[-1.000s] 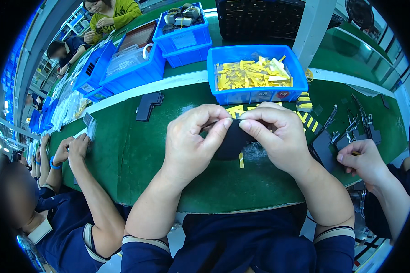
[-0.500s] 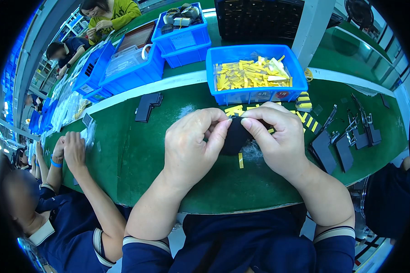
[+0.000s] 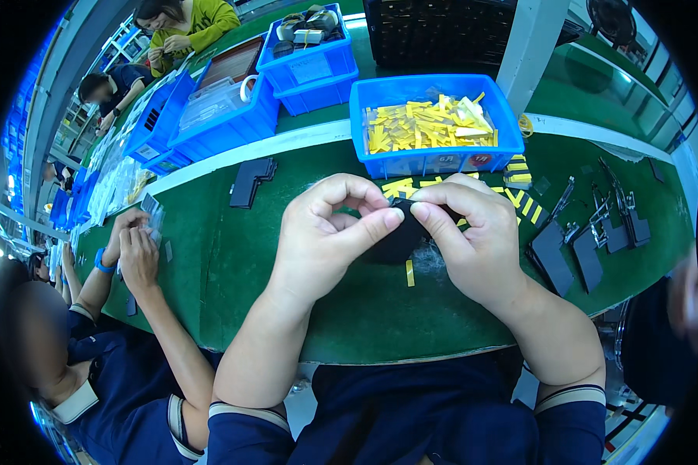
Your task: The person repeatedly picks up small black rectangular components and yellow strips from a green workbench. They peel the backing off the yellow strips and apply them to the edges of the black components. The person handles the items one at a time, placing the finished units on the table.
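Observation:
Both my hands meet over the middle of the green table at a flat black part [image 3: 395, 244], which hangs tilted below my fingertips. On its upper edge, the thumb and forefinger of my left hand [image 3: 306, 240] are closed in a pinch. My right hand [image 3: 477, 236] pinches the same part near its upper right edge. The fingers hide much of the part, and I cannot make out any small piece between them. Just below the part, a yellow strip [image 3: 410, 273] lies on the table. More yellow strips [image 3: 399, 188] are scattered behind my hands.
Behind my hands stands a blue bin [image 3: 442, 163] heaped with yellow strips. Several black parts with metal hinges [image 3: 551, 256] lie at the right, another black part [image 3: 250, 184] at the left. A co-worker's hands [image 3: 139, 252] work at the left. Blue crates [image 3: 236, 128] stand farther back.
My left thumb has slid slightly right along the part's upper edge, and its forefinger has lifted a little. My right hand stays nearly still. The co-worker's hands have shifted right.

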The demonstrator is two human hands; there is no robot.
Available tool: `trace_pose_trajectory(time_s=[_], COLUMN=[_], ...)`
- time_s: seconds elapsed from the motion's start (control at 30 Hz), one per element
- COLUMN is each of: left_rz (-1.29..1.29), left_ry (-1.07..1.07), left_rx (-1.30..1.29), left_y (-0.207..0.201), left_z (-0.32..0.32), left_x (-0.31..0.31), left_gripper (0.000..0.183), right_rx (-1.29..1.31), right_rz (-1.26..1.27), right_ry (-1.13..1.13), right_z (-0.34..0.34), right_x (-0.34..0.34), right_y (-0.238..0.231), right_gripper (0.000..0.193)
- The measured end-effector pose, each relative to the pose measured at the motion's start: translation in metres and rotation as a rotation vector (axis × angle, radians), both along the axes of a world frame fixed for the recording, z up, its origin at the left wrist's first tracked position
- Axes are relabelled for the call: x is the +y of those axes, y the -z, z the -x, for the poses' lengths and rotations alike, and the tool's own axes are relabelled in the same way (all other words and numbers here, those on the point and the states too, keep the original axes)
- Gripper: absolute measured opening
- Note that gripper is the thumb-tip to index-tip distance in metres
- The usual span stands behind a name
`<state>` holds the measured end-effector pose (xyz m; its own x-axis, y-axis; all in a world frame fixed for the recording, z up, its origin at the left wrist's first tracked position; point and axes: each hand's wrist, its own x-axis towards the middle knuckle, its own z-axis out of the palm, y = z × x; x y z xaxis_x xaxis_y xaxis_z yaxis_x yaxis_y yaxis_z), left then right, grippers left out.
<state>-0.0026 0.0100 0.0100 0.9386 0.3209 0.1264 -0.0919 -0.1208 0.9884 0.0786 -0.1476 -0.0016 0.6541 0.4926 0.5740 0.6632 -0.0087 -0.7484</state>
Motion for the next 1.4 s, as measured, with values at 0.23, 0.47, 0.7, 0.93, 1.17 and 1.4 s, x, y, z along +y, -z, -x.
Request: trace_pose_trajectory(time_s=[0.23, 0.47, 0.7, 0.93, 1.17, 1.4], left_rz=[-0.292, -0.562, -0.627, -0.613, -0.634, -0.462], left_ry=[0.034, 0.049, 0.04, 0.037, 0.035, -0.038], left_rx=[-0.064, -0.182, -0.22, -0.187, -0.204, -0.183], left_y=[-0.003, -0.005, -0.005, -0.007, -0.008, -0.004], left_z=[0.001, 0.001, 0.001, 0.002, 0.002, 0.001], left_x=[0.007, 0.01, 0.012, 0.009, 0.009, 0.004], left_gripper=[0.008, 0.007, 0.008, 0.007, 0.007, 0.006], right_rx=[0.031, -0.032, -0.022, -0.028, -0.037, 0.042], right_rz=[-0.003, 0.015, 0.036, 0.037, 0.043, 0.036], right_ry=[-0.051, -0.08, -0.079, -0.083, -0.078, -0.031], right_z=[-0.001, -0.002, -0.001, -0.001, -0.001, 0.0], right_x=[-0.001, -0.002, -0.002, -0.002, -0.002, -0.002], right_y=[-0.002, -0.002, -0.003, -0.002, -0.002, -0.004], right_gripper=[0.007, 0.007, 0.007, 0.007, 0.007, 0.008])
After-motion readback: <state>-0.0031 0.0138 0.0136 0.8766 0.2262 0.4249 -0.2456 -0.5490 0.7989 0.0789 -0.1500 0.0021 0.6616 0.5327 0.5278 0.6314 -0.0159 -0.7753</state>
